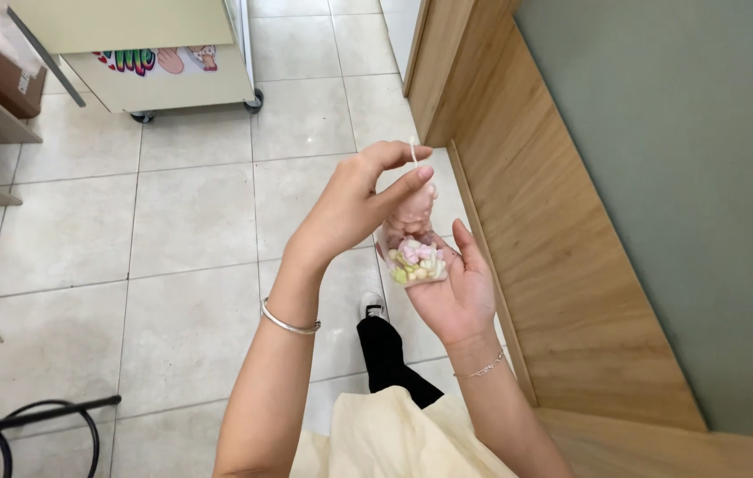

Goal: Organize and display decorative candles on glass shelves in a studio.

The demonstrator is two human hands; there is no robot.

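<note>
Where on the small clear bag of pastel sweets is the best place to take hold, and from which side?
Probably at the twisted neck, from above: the left hand already pinches it there. The bag bulges below, resting on the right hand, so the narrow top suits the fingers.

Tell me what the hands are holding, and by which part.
A small clear bag of pastel sweets. The left hand pinches its twisted top between thumb and fingers; the right hand cups the filled bottom in its palm.
</note>
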